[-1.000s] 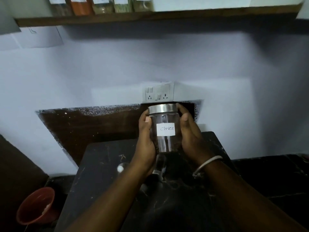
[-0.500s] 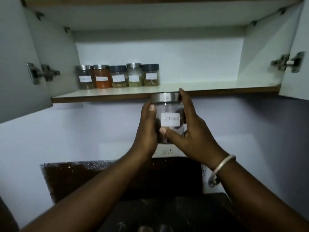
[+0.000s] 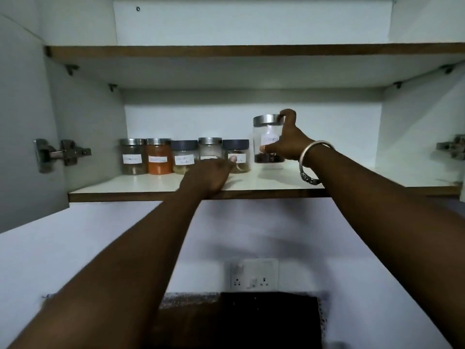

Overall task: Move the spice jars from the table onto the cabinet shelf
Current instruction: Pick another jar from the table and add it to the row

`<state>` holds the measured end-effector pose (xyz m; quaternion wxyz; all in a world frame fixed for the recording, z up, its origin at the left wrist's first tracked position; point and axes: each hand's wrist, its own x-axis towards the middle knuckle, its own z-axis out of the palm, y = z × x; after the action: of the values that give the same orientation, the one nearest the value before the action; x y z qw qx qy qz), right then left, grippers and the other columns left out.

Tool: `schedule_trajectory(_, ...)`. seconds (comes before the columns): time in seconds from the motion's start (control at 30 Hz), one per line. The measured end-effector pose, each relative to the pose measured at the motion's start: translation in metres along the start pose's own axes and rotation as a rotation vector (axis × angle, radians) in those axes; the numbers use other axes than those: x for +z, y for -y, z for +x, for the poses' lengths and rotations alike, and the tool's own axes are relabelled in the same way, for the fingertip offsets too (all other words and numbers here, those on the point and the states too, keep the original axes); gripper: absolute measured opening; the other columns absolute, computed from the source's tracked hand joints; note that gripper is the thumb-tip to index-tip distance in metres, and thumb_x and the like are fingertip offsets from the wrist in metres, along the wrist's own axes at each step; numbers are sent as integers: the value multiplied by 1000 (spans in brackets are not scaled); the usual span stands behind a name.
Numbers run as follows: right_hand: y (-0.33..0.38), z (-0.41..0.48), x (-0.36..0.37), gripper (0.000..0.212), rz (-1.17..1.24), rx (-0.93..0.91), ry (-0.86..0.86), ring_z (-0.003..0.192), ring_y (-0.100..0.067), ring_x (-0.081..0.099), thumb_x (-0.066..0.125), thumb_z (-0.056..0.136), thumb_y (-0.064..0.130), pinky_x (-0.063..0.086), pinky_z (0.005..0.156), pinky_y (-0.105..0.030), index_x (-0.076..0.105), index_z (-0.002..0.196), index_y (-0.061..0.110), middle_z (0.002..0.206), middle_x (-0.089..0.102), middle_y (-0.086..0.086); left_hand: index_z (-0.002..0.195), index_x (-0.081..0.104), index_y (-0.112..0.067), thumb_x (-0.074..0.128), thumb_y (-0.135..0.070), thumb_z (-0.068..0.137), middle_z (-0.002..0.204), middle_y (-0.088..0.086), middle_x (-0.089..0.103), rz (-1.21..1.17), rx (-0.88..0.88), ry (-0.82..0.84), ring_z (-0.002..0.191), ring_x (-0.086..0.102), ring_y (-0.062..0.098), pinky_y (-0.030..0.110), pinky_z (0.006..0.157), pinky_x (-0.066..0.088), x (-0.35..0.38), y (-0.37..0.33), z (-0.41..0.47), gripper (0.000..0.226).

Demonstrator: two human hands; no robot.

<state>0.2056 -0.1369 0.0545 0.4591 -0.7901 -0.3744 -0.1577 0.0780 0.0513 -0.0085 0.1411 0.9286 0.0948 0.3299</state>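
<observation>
My right hand (image 3: 289, 143) grips the cloves jar (image 3: 267, 139), a clear jar with a steel lid and white label, holding it just above the white cabinet shelf (image 3: 156, 183) to the right of the jar row. Several labelled spice jars stand in that row, from a steel-lidded one (image 3: 132, 156) past an orange-filled one (image 3: 158, 157) to a dark-lidded one (image 3: 237, 154). My left hand (image 3: 208, 176) rests over the shelf's front edge in front of the dark-lidded jar, fingers loosely spread and holding nothing. The table is out of view.
The shelf surface right of the cloves jar (image 3: 364, 176) holds nothing. An upper shelf (image 3: 251, 50) spans above. Metal hinges sit on the left door (image 3: 61, 153) and right side (image 3: 451, 147). A wall socket plate (image 3: 254, 273) is below on the wall.
Both hands rose with the cloves jar from below the shelf edge. My left hand let go and dropped to the shelf front; my right hand alone carries the jar into the cabinet.
</observation>
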Motion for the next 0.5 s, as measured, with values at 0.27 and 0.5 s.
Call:
schedule_trajectory(0.27, -50, 77, 56, 103, -149, 206, 52, 99, -30, 57, 76, 86, 7, 48, 80, -36, -1, 154, 13, 120, 49, -17, 117, 76, -27, 47, -47, 99, 115, 3, 76, 101, 20, -148, 110, 68, 28, 43, 90, 57, 13, 15, 13, 39)
schedule_trajectory(0.5, -71, 88, 66, 100, -147, 222, 79, 103, -32, 57, 78, 86, 7, 51, 92, -43, 6, 154, 16, 121, 47, -20, 123, 72, -30, 48, -49, 99, 121, 2, 74, 136, 45, -194, 114, 66, 28, 41, 90, 55, 18, 15, 16, 39)
